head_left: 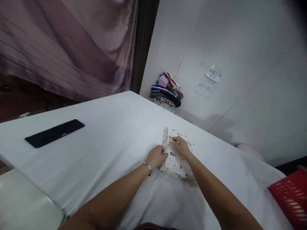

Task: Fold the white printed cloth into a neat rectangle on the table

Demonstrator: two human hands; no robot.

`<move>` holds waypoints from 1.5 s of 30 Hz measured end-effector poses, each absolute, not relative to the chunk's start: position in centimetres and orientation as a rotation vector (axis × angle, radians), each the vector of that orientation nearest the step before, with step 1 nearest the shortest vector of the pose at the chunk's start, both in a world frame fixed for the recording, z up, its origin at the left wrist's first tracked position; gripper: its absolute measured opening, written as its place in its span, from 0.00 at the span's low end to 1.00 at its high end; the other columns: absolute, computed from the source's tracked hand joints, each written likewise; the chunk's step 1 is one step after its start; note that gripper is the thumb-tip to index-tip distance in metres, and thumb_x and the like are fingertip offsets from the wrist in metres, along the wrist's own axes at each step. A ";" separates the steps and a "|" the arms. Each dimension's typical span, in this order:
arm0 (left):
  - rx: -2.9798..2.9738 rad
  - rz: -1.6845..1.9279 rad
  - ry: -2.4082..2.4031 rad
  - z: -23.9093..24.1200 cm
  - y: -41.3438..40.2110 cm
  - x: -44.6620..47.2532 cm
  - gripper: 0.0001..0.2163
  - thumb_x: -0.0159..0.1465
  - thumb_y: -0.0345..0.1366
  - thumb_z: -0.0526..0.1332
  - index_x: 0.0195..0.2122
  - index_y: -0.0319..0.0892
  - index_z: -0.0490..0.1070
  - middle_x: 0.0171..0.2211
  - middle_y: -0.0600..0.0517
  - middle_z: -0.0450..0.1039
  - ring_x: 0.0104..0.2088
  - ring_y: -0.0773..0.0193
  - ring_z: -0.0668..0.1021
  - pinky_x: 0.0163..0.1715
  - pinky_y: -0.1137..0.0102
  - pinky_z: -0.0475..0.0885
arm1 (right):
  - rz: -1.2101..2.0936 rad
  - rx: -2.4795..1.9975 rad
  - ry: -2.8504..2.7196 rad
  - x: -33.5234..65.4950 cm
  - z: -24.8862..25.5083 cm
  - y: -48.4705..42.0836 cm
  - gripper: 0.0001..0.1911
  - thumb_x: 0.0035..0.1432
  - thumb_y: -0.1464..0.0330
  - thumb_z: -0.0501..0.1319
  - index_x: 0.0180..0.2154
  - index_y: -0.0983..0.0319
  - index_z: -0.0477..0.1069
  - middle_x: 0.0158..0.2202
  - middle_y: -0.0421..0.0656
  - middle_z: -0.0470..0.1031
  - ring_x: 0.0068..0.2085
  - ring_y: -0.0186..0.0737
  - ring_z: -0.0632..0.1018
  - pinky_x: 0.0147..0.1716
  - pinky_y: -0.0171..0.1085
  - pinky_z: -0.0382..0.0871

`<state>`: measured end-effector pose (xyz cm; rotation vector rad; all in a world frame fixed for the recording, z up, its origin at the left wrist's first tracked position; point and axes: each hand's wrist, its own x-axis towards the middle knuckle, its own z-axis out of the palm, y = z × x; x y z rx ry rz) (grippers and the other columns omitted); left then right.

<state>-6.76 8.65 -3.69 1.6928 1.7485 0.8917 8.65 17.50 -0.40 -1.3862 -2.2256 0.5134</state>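
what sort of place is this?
Probably an indoor cloth-folding station: white-covered table, stack of folded fabrics against the wall, handwritten notes taped nearby, printed cloth being handled.

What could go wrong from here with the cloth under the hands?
1. The cloth is small and layered. The left hand sits at its raised left edge and the right hand rests on top, so the layers might slip out of line if either hand lifts.
2. The white table cover looks loose and creased near the hands. It could bunch and drag the cloth askew.
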 end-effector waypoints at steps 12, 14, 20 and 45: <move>1.733 0.847 1.774 -4.1 8.8 -6.6 0.04 0.56 0.37 0.56 0.31 0.44 0.66 0.33 0.51 0.70 0.34 0.62 0.72 0.32 0.70 0.61 | 0.497 -1.507 -2.480 5.4 -1.2 28.9 0.20 0.57 0.64 0.55 0.51 0.63 0.68 0.51 0.48 0.71 0.52 0.42 0.70 0.52 0.37 0.59; 1.741 0.836 1.777 -4.2 8.8 -6.6 0.03 0.56 0.36 0.56 0.31 0.44 0.65 0.33 0.51 0.70 0.34 0.62 0.72 0.31 0.70 0.60 | 0.530 -1.483 -2.498 5.3 -1.5 29.8 0.17 0.56 0.64 0.57 0.46 0.63 0.72 0.48 0.46 0.73 0.49 0.41 0.72 0.50 0.36 0.60; 1.755 0.813 1.769 -4.2 8.9 -6.5 0.03 0.56 0.35 0.56 0.31 0.44 0.64 0.33 0.51 0.69 0.34 0.62 0.71 0.31 0.70 0.59 | 0.569 -1.434 -2.428 5.0 -2.3 30.5 0.15 0.53 0.61 0.58 0.38 0.63 0.73 0.41 0.44 0.75 0.42 0.40 0.73 0.43 0.35 0.62; 1.733 0.730 1.838 -3.2 8.6 -6.2 0.07 0.58 0.36 0.53 0.38 0.43 0.61 0.34 0.52 0.69 0.34 0.63 0.71 0.31 0.70 0.60 | 0.155 -1.437 -2.521 10.7 -2.9 25.9 0.29 0.62 0.53 0.45 0.59 0.60 0.57 0.62 0.48 0.56 0.62 0.46 0.55 0.59 0.48 0.46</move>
